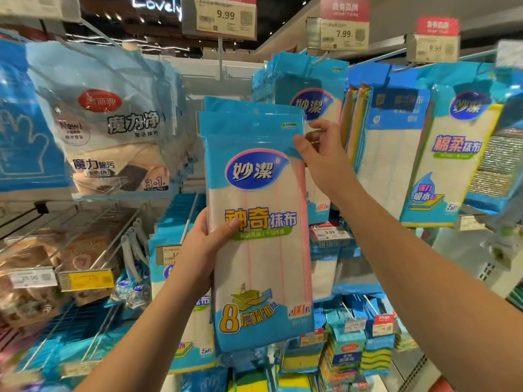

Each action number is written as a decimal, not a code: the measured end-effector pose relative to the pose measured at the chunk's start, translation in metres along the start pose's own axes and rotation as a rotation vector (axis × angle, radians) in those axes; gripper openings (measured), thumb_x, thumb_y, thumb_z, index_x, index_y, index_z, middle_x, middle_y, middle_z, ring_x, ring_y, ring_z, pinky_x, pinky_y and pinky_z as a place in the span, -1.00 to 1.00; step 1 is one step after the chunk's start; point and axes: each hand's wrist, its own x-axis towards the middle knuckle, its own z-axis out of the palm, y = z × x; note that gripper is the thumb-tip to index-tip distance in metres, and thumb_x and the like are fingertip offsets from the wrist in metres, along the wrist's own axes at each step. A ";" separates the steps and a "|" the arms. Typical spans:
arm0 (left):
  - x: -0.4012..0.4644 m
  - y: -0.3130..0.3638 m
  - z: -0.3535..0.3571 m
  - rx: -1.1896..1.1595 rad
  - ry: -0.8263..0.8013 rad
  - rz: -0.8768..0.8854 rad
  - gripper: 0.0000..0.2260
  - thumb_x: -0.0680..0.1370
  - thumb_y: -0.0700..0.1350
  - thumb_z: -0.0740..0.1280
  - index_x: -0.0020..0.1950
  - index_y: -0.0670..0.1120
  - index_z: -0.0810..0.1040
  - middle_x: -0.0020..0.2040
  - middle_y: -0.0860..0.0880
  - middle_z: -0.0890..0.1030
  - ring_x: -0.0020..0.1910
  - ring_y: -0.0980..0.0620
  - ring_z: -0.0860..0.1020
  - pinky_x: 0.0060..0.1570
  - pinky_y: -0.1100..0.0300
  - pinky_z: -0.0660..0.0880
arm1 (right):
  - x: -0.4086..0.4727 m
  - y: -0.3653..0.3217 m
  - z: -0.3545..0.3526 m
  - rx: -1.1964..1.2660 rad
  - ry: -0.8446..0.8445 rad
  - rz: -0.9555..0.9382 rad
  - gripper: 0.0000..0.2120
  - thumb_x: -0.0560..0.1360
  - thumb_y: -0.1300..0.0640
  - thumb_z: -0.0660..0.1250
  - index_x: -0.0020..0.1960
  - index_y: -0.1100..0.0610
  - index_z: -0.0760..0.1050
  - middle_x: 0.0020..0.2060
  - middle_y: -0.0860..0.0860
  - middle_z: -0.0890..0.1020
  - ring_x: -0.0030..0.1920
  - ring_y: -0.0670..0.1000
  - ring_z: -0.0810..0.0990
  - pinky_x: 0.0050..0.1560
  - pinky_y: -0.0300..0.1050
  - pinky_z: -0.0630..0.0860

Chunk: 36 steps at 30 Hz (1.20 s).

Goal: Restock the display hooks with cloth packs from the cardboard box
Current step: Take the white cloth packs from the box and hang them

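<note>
The left hand [202,250] grips a stack of cloth packs [259,222] by its left edge, thumb pressed across the front and the other fingers hidden behind. The packs stand upright, blue at the top and bottom and white with pink stripes through the middle; a second pack's top shows just behind the front one. The right hand [319,154] holds the stack at its upper right edge, thumb on the front near the header and fingers curled behind.

Just behind the right hand, matching packs [311,108] hang on a hook [319,58]. Right of that hand hang more blue cloth packs [452,154] under price tags [343,33]. Above the stack a tag reading 9.99 [223,17] sits on a bare hook. Left of the left hand hangs a pale bag of cloths [113,128], with wire hooks [113,236] below it. Below both hands sit sponges [356,355]. The cardboard box is out of view.
</note>
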 end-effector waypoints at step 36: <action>0.016 0.012 0.057 -0.068 -0.074 -0.126 -0.47 0.36 -0.03 0.49 0.28 -0.10 0.46 0.11 -0.21 0.69 0.05 -0.27 0.68 0.07 -0.21 0.61 | 0.054 -0.020 -0.071 0.082 0.180 0.005 -0.44 0.48 0.00 0.46 0.43 -0.06 0.37 0.34 -0.13 0.44 0.30 -0.09 0.51 0.26 -0.02 0.54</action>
